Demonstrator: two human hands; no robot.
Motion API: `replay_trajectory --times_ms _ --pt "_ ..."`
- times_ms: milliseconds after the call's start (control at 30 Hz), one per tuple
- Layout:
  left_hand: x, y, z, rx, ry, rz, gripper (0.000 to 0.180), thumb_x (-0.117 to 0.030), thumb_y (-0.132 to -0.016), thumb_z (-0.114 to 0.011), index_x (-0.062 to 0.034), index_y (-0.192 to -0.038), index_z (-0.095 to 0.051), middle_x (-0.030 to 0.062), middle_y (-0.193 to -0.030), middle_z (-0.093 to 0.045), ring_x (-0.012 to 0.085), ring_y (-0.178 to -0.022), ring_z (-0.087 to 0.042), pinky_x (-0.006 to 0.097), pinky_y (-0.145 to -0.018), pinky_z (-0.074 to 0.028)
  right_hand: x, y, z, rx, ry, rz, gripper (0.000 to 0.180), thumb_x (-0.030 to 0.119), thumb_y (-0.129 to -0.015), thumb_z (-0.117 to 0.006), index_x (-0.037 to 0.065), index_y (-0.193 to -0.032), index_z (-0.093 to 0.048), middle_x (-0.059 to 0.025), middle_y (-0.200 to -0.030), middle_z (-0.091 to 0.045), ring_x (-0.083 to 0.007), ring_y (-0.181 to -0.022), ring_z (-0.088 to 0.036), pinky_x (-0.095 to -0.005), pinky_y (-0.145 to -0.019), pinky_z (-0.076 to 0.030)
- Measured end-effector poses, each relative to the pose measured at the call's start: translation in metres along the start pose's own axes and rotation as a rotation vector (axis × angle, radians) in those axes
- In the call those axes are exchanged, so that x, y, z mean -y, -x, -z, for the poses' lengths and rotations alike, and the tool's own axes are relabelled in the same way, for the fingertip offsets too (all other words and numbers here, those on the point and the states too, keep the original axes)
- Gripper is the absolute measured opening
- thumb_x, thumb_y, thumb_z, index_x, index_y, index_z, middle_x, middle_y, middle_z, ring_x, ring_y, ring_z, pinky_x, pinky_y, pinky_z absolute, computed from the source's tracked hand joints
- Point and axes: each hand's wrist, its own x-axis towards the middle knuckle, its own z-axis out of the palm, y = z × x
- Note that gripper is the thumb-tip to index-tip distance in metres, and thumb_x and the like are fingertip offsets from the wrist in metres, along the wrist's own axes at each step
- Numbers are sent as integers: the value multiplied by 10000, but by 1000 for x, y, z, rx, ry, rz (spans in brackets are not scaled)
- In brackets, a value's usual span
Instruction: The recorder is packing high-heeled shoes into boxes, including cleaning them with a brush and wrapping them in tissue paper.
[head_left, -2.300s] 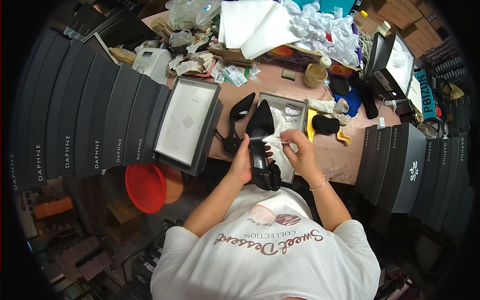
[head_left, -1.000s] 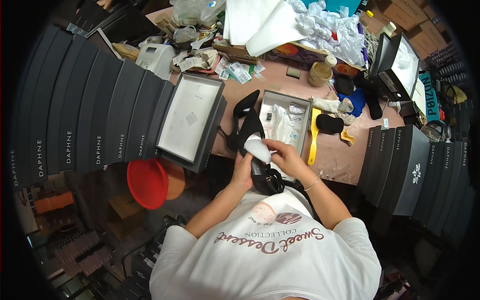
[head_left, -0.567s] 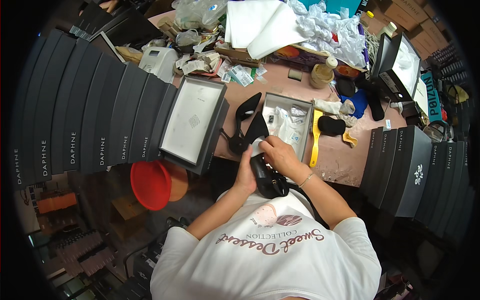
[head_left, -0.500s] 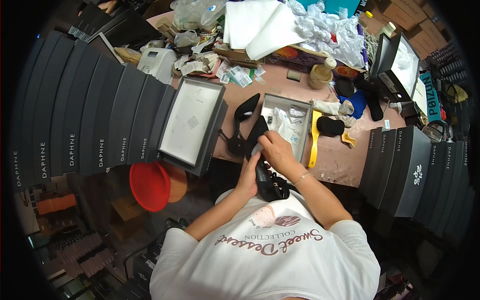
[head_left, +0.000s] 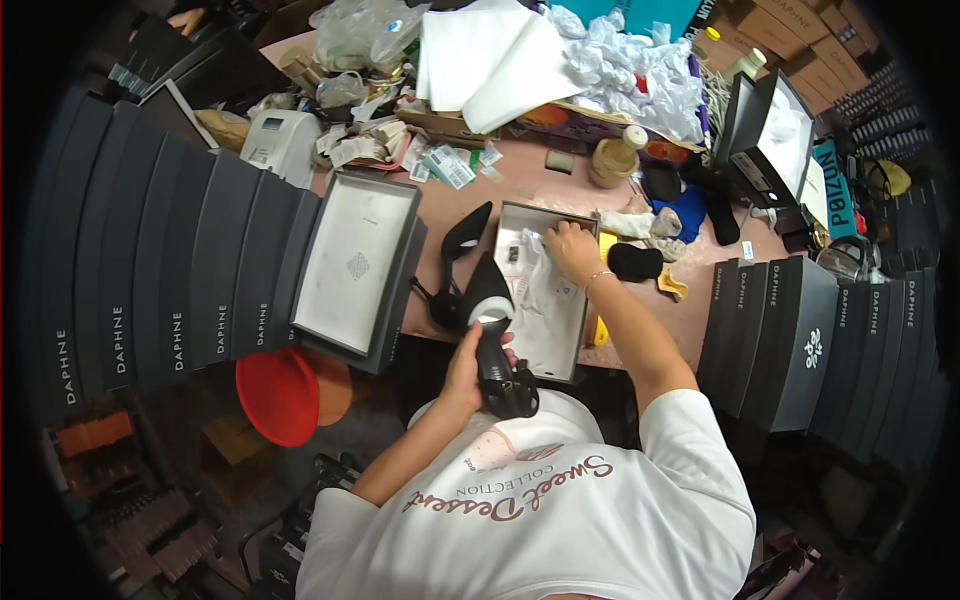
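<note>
A black pointed-toe shoe point(head_left: 491, 365) with an ankle strap is gripped by my left hand point(head_left: 465, 372), its toe pointing away from me and white lining showing in its opening. Its mate, a second black heeled shoe point(head_left: 464, 238), lies on the table just left of it. My right hand point(head_left: 574, 253) is inside an open shoebox point(head_left: 556, 372) with a white interior, its fingers bent down onto crumpled white tissue paper point(head_left: 538, 280). Small packets also lie in that box.
A grey-rimmed box lid point(head_left: 345, 270) rests left of the shoes. Rows of dark shoeboxes point(head_left: 190, 240) flank both sides. Right of the open box are a yellow brush point(head_left: 601, 330), a black pad point(head_left: 635, 263) and rags. A glue bottle point(head_left: 618, 157) and white paper sheets point(head_left: 490, 70) stand farther back.
My right hand has left the shoe and moved right and away into the open box. My left hand keeps hold of the shoe. The whole view has shifted slightly.
</note>
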Motion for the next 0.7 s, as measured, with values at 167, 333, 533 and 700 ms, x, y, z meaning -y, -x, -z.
replay_trajectory --times_ms 167,333,533,700 --pt "-5 -5 7 -58 46 -90 563 -491 -913 -520 22 -1146 -539 124 -1030 -629 232 -836 -638 370 -795 -549 20 7 81 -115 -749 -119 244 15 -750 -614 1 -982 -539 -123 -847 -629 -227 -751 -657 -345 -643 -527" --pt "-3 -5 -11 9 104 -131 520 -465 -916 -515 -17 -1181 -516 117 -1020 -623 238 -889 -640 366 -810 -541 107 79 101 157 -1777 -291 259 57 -800 -695 44 -974 -504 -36 -733 -583 -109 -691 -603 -242 -600 -491" --pt "9 1 -16 4 -54 -273 387 -364 -949 -502 -55 -1181 -480 90 -989 -600 192 -864 -628 329 -682 -553 109 93 102 -116 -918 14 244 144 -769 -688 45 -939 -545 -120 -830 -599 -322 -757 -610 -376 -645 -489" --pt "13 5 -20 6 -197 -222 410 -462 -962 -452 -86 -1122 -481 75 -907 -590 181 -720 -627 310 -590 -546 107 101 118 -230 -828 125 196 142 -765 -683 56 -894 -563 -107 -954 -577 -316 -885 -596 -381 -688 -487"
